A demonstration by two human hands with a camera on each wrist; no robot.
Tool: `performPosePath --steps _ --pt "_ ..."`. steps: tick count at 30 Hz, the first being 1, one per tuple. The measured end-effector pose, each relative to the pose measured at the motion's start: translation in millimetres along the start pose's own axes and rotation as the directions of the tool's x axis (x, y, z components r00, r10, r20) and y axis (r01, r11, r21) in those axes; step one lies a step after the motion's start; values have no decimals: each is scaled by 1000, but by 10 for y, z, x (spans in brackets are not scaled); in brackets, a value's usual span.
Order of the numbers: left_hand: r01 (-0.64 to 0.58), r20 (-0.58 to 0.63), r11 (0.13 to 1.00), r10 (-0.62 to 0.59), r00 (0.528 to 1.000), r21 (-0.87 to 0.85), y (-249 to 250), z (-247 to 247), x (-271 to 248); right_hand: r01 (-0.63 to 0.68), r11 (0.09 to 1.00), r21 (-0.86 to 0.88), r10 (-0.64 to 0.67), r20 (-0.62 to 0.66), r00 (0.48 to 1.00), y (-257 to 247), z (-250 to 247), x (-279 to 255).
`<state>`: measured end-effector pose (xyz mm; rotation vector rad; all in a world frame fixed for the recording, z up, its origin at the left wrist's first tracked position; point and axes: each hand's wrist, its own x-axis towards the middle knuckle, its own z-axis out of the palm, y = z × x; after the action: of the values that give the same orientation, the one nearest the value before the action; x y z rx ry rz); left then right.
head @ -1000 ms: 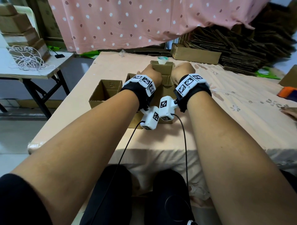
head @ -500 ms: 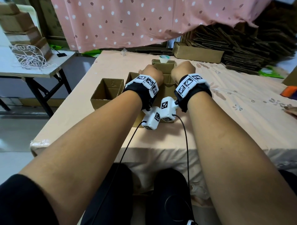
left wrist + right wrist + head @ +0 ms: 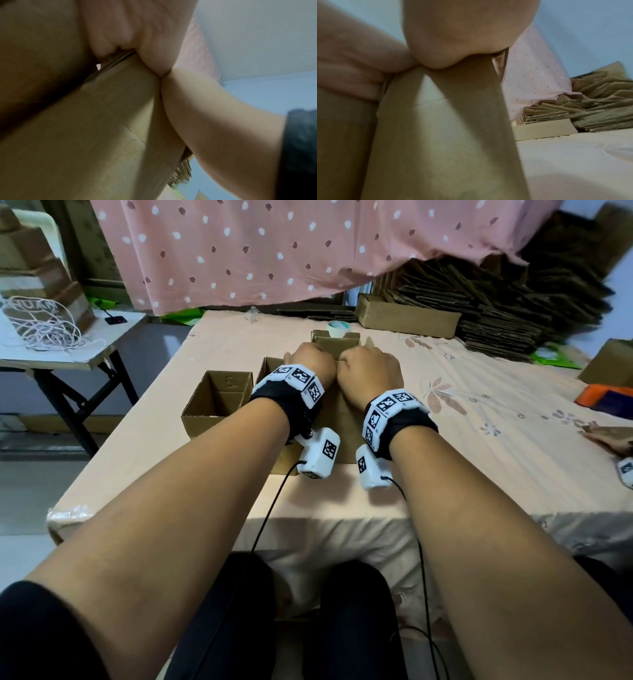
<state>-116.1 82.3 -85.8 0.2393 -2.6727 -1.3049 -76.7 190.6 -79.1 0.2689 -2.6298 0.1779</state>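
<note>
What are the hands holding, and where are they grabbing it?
The left hand and the right hand both grip the cardboard box by the top edge of its near wall. They sit side by side with the fingers curled over the rim.

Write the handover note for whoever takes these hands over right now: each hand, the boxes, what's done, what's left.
Left hand: grips the top edge of the middle box, fingers curled over it.
Right hand: pinches the same edge beside it.
The box stands on the table; an open box is formed to its left, tape roll behind.
Done: one box formed. Left: probably finish this box's top.
</note>
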Motion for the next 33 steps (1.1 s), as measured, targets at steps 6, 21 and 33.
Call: performPosePath --steps 6,21,33 --pt "-31 38 996 35 999 -80 -83 -8 4 -42 999 24 43 -68 997 27 85 -161" --pt "-75 98 996 70 993 45 -159 -190 19 243 965 103 -169 -466 868 84 222 -373" --pt "19 88 900 22 996 -435 -66 -347 -240 199 975 97 -162 -296 941 78 156 -337"
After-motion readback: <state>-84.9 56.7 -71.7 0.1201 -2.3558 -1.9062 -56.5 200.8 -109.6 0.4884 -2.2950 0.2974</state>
